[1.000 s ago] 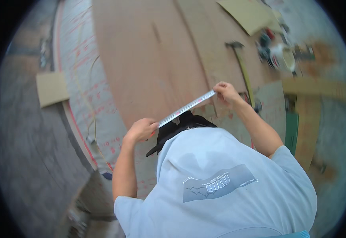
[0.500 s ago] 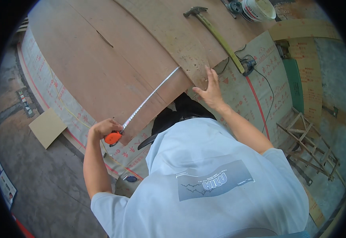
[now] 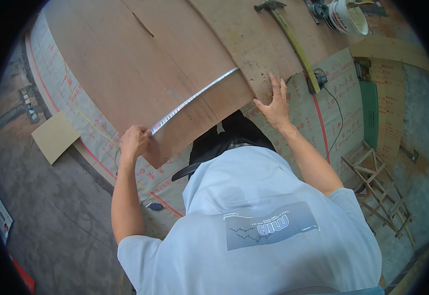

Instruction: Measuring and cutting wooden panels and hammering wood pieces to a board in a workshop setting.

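My left hand [image 3: 136, 141] is closed at the left edge of a large plywood sheet [image 3: 121, 59], gripping a tape measure whose orange case is now hidden by the hand. Its pale metal blade [image 3: 194, 96] runs out from my fingers across the plywood. The blade's far end meets the edge of a long curved board [image 3: 244, 49] lying on top of the sheet. My right hand [image 3: 276, 110] is at the near end of that board, fingers spread, thumb and fingertips against its edge.
A long-handled hammer [image 3: 293, 44] lies to the right, by a corded power tool [image 3: 321, 77]. A white bucket [image 3: 339, 19] stands far right. Printed floor covering [image 3: 303, 128] surrounds the plywood. A wooden frame [image 3: 379, 189] is at the right, a tan square panel [image 3: 55, 137] at the left.
My left hand has moved up along the plywood's edge and turned, covering the orange case. The view has shifted slightly. My right hand stays at the curved board's end.
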